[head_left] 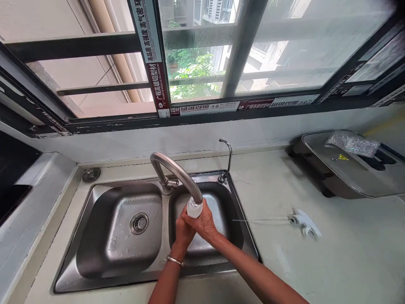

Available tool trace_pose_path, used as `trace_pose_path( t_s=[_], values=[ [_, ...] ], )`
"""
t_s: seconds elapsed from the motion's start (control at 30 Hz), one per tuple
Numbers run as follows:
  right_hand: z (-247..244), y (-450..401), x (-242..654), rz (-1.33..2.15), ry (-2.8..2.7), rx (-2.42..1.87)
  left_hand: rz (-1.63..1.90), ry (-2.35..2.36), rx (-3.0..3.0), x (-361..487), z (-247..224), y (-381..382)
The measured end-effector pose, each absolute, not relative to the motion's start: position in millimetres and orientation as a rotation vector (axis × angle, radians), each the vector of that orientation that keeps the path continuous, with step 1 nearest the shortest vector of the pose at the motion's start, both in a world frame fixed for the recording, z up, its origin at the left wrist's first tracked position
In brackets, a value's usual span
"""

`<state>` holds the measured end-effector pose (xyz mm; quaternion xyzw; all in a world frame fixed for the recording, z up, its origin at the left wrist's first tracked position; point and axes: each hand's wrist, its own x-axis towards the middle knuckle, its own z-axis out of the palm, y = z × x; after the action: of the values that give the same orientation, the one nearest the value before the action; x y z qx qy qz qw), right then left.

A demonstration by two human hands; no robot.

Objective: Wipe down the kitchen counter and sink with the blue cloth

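The grip of left hand (184, 228) and right hand (205, 220) is clamped round a whitish bottle (194, 209) over the right basin (228, 203), beneath the gooseneck faucet (182, 169). At the bottle's three o'clock, a trigger sprayer head (305, 222) lies on the surface (351, 253), its tube (268, 219) toward nine o'clock.

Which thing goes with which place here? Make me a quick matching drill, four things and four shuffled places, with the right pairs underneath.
Things
1. Bottle
2. Spray head
3. Bracelet
4. Thin faucet

Places
A. Around the left wrist
B. At the back right corner of the sink
C. Between the left hand and right hand, at the mouth of the large faucet
D. Lying on the counter

Pairs: 1-C, 2-D, 3-A, 4-B
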<state>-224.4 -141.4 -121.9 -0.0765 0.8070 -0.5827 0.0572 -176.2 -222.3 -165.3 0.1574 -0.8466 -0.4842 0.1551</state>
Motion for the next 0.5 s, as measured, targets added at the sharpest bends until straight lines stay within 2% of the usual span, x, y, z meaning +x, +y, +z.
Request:
trace_pose_path(
  t_s=[0.33, 0.5],
  values=[
    [-140, -77, -243, -1.605, 2.319, -0.636, -1.174, -2.406, 0.385, -176, -173, -218],
    [-157, -17, -296, -1.474, 2.813, -0.683, -1.11, -2.42, 0.401, -178, -172, -219]
  ],
)
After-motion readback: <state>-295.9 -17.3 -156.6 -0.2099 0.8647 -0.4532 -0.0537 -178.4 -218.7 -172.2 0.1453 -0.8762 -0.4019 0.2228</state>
